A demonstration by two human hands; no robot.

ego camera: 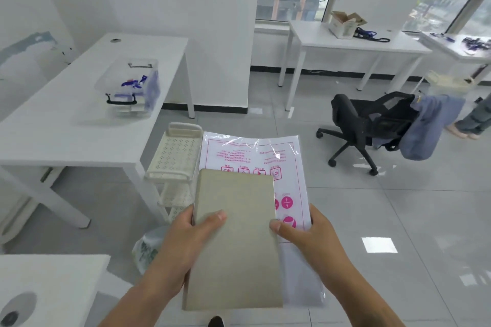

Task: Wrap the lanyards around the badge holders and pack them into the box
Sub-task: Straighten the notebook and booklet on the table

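Note:
I stand holding a grey-beige cardboard sheet (235, 241) on top of a clear plastic bag with pink print (255, 156). My left hand (183, 236) grips the sheet's left edge, thumb on top. My right hand (305, 233) pinches the sheet and the bag together at the right edge. A clear plastic box (132, 87) with blue lanyards inside stands on the white desk (66, 119) to the left. More dark blue lanyards (370, 34) lie beside an open cardboard box (344, 24) on the far table (358, 44).
A cream perforated rack (175, 156) stands by the desk's corner, with a white bin (146, 247) below it. A black office chair (372, 122) draped with blue cloth sits on the tiled floor at right. Another person's legs (475, 117) show at the right edge. A second white desk corner (47, 287) is bottom left.

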